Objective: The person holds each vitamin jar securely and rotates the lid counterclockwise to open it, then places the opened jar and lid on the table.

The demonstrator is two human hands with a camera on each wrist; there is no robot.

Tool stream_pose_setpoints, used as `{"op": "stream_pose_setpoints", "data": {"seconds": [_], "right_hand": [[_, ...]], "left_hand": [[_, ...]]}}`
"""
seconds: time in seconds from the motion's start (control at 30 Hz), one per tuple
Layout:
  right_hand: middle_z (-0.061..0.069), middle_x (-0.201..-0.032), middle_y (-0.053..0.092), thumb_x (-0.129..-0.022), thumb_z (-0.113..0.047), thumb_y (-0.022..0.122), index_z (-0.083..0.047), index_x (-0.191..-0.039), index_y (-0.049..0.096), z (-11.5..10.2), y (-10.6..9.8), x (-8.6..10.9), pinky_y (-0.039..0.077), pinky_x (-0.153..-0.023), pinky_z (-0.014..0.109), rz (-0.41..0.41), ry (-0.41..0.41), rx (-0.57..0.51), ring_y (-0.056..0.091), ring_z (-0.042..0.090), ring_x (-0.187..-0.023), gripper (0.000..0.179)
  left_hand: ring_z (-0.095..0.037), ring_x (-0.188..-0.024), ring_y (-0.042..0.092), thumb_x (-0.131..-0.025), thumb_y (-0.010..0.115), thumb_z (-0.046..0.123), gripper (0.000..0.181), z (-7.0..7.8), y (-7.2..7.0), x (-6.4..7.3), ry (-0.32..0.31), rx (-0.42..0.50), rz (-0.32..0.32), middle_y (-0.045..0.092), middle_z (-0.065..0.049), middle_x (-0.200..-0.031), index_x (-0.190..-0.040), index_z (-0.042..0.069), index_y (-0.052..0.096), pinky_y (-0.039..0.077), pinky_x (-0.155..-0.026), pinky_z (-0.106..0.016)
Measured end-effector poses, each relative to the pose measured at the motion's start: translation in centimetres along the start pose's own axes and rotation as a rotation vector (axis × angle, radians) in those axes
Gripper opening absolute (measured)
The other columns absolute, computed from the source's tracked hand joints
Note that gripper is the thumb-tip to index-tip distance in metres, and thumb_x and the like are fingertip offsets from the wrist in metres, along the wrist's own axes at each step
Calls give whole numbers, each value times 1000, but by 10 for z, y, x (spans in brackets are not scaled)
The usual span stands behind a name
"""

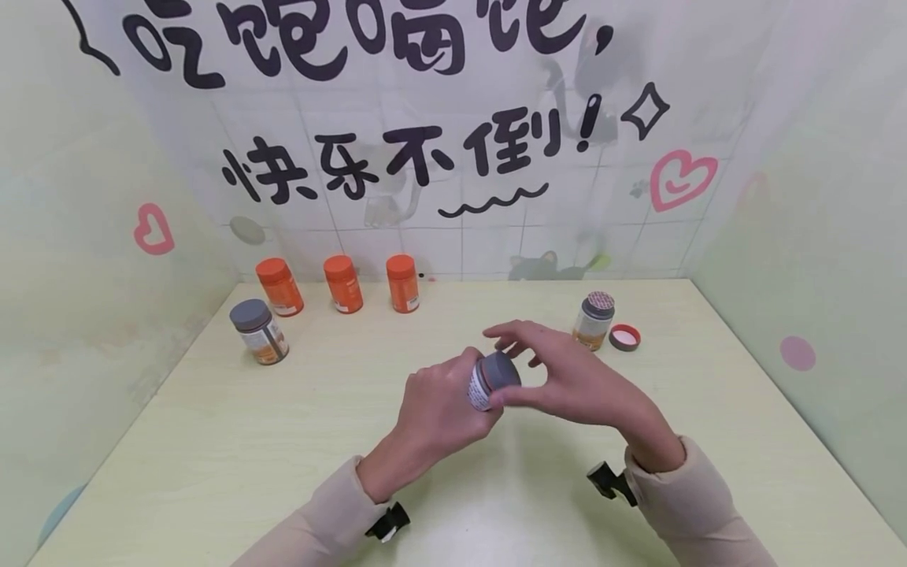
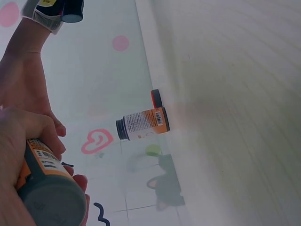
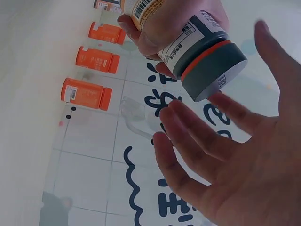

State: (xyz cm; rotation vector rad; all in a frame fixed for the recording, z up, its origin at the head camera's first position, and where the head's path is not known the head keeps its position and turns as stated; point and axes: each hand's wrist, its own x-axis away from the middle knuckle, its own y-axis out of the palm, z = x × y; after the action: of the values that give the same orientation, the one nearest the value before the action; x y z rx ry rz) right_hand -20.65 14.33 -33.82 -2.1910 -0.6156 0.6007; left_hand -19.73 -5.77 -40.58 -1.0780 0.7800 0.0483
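Observation:
My left hand grips a jar with an orange and white label, tilted above the table. Its grey screw lid sits on top, and a red ring shows beneath the lid in the right wrist view. Around that lid curves my right hand, fingers spread and loosely bent, with a gap to the lid in the right wrist view. Beyond the right hand stands a similar jar, its lid off and a patterned seal over its mouth. A loose lid lies beside it, underside up.
Three orange jars stand in a row at the back left of the table. In front of them is another grey-lidded jar. A printed curtain with black writing hangs behind, and pale curtains flank the sides.

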Motion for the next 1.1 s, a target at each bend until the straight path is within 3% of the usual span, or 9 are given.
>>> {"op": "stream_pose_setpoints", "data": {"seconds": [0.1, 0.2, 0.33, 0.43, 0.57, 0.73, 0.93, 1.1], "right_hand": [[-17, -109, 66, -90, -59, 62, -35, -125, 58, -2, 1, -1, 54, -80, 32, 39, 113, 44, 64, 3, -96, 43], [-14, -86, 67, -92, -65, 52, -34, -105, 64, -3, 3, -1, 50, -66, 29, 59, 217, 99, 62, 6, -74, 36], [-9, -60, 54, -90, -72, 48, -27, -74, 60, -1, 6, -2, 40, -53, 28, 53, 298, 148, 49, 10, -54, 49], [-8, -56, 49, -87, -75, 50, -24, -66, 56, 1, 7, -2, 38, -51, 27, 36, 311, 159, 46, 10, -52, 55], [-9, -62, 55, -87, -66, 59, -27, -75, 59, 1, 5, -2, 42, -55, 28, 13, 291, 120, 51, 11, -58, 41], [-12, -75, 65, -86, -50, 70, -31, -96, 61, 0, 0, 0, 50, -60, 29, -33, 219, 29, 61, 13, -66, 23], [-13, -88, 68, -86, -35, 75, -31, -115, 58, 2, -6, 3, 56, -67, 25, -76, 83, -8, 65, 6, -75, 34], [-11, -109, 67, -84, -29, 78, -29, -126, 56, 3, -9, 4, 57, -66, 24, -94, -1, -11, 66, 3, -77, 48]], "left_hand": [[-4, -47, 47, -68, 80, 31, 37, 0, -1, 1, 3, 1, 1, 60, 8, -66, -94, 15, 59, 37, -45, -18], [-4, -48, 48, -68, 80, 30, 37, 1, -1, 1, 8, -3, 4, 61, 8, -67, -94, 15, 58, 37, -45, -18], [-4, -47, 47, -69, 80, 30, 36, 1, 0, 2, 19, -20, 14, 61, 8, -67, -94, 15, 57, 36, -44, -17], [-3, -45, 43, -69, 78, 29, 34, 1, 1, 2, 36, -45, 26, 58, 9, -65, -91, 16, 57, 34, -43, -17], [-2, -44, 40, -69, 78, 30, 33, 1, 1, 2, 48, -62, 33, 55, 9, -62, -89, 16, 56, 32, -41, -16], [-2, -44, 39, -70, 77, 30, 32, 1, 2, 1, 34, -52, 20, 54, 9, -61, -89, 15, 56, 32, -42, -16], [-2, -46, 43, -69, 78, 30, 34, 0, 1, 1, 24, -40, 11, 57, 9, -63, -92, 15, 57, 35, -43, -16], [-3, -46, 45, -68, 79, 30, 36, 0, 2, 1, 23, -33, 15, 59, 8, -65, -93, 14, 58, 36, -44, -17]]}}
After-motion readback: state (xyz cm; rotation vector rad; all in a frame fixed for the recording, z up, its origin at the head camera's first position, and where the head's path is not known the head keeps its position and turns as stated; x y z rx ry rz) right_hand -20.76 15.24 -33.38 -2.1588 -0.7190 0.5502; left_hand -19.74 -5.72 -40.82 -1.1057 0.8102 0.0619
